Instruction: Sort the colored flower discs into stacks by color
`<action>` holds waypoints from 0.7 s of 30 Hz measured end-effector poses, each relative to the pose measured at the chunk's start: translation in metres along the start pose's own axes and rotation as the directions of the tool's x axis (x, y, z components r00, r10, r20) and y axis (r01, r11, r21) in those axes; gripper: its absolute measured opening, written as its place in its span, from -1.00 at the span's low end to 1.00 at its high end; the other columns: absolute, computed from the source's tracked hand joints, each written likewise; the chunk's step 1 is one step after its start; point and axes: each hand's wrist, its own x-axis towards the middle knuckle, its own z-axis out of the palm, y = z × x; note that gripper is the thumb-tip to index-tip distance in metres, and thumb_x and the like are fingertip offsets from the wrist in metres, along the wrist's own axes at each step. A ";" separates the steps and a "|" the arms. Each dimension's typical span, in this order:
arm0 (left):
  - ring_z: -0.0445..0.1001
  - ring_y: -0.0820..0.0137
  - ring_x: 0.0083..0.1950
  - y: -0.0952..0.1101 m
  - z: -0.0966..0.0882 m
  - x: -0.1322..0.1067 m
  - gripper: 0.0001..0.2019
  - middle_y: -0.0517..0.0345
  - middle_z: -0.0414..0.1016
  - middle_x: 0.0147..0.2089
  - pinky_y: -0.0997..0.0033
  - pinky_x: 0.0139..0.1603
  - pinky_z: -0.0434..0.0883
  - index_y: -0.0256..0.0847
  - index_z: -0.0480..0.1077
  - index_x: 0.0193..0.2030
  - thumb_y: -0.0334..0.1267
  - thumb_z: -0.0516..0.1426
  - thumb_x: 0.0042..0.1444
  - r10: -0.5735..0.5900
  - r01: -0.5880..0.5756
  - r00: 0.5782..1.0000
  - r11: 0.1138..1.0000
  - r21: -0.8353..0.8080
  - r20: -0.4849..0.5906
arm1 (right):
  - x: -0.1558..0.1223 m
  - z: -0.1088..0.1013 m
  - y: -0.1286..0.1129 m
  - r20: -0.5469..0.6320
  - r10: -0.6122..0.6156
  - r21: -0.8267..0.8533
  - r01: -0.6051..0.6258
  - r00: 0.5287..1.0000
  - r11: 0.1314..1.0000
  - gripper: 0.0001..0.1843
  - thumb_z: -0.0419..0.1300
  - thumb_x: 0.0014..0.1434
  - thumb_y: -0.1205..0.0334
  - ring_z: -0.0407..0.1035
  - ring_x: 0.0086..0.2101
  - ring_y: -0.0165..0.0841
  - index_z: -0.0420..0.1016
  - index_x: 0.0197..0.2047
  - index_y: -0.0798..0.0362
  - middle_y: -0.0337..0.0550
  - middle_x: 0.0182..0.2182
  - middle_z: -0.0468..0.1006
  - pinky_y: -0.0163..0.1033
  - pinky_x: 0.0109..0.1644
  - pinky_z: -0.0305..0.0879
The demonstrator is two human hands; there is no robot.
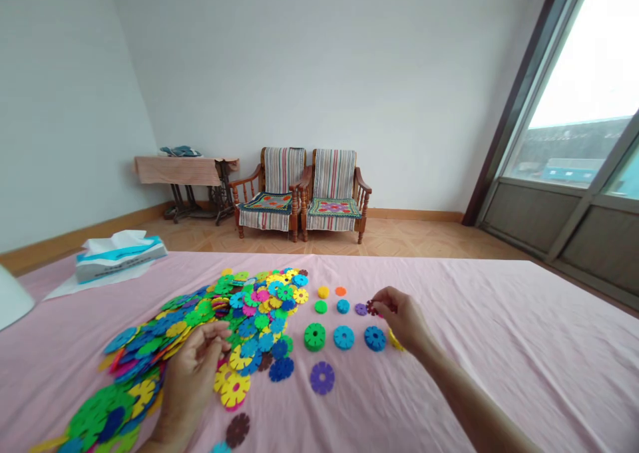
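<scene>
Near box (122,267) with tissue (117,241), heaped discs (204,307)

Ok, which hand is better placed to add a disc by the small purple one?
Probably the right hand: its fingers hold a dark brown disc beside the small purple disc, while the left hand is over the multicoloured pile.

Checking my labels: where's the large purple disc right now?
In the head view, the large purple disc lies on the pink cloth, lower centre, just below the green stack and right of the dark blue discs.
</scene>
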 end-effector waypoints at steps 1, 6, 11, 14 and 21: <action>0.49 0.33 -0.39 -0.001 0.000 0.000 -0.73 0.16 0.49 -0.36 0.39 -0.39 0.48 -0.20 0.42 -0.26 -0.10 0.18 -0.08 0.001 -0.001 1.000 1.000 0.009 0.000 | 0.006 -0.011 0.011 -0.039 0.028 -0.009 -0.028 0.999 1.000 -0.88 0.12 0.03 0.22 0.46 -0.46 -0.37 0.45 -0.40 0.06 -0.17 -0.48 0.59 -0.32 -0.37 0.28; 0.49 0.33 -0.39 0.002 0.001 0.001 -0.73 0.20 0.49 -0.40 0.41 -0.38 0.49 -0.17 0.43 -0.28 -0.09 0.19 -0.12 -0.017 0.017 1.000 0.999 0.033 -0.013 | 0.023 -0.057 0.057 -0.191 0.159 -0.014 -0.165 0.969 0.986 -0.85 0.16 -0.05 0.18 0.42 -0.57 -0.35 0.45 -0.50 0.08 -0.13 -0.60 0.55 -0.32 -0.50 0.21; 0.49 0.33 -0.41 0.005 0.002 0.003 -0.72 0.20 0.52 -0.39 0.41 -0.39 0.49 -0.17 0.44 -0.31 -0.08 0.20 -0.18 -0.032 0.034 0.997 0.999 0.036 -0.065 | 0.029 -0.075 0.080 -0.252 0.243 -0.002 -0.252 0.937 0.968 -0.83 0.16 -0.08 0.17 0.41 -0.57 -0.35 0.47 -0.53 0.10 -0.08 -0.58 0.57 -0.32 -0.52 0.20; 0.50 0.33 -0.40 0.005 0.002 0.003 -0.72 0.20 0.53 -0.40 0.40 -0.38 0.49 -0.16 0.45 -0.31 -0.08 0.20 -0.19 -0.027 0.031 0.997 0.998 0.050 -0.068 | 0.032 -0.078 0.085 -0.247 0.269 -0.014 -0.281 0.931 0.960 -0.84 0.18 -0.11 0.17 0.39 -0.58 -0.36 0.48 -0.55 0.09 -0.11 -0.60 0.56 -0.33 -0.55 0.16; 0.49 0.31 -0.40 0.010 0.002 0.000 -0.75 0.23 0.53 -0.40 0.37 -0.36 0.51 -0.15 0.44 -0.32 -0.11 0.19 -0.17 -0.043 0.048 0.996 0.996 0.070 -0.077 | 0.028 -0.077 0.084 -0.228 0.269 -0.074 -0.292 0.936 0.954 -0.86 0.19 -0.12 0.18 0.36 -0.60 -0.37 0.51 -0.59 0.05 -0.19 -0.68 0.51 -0.33 -0.57 0.12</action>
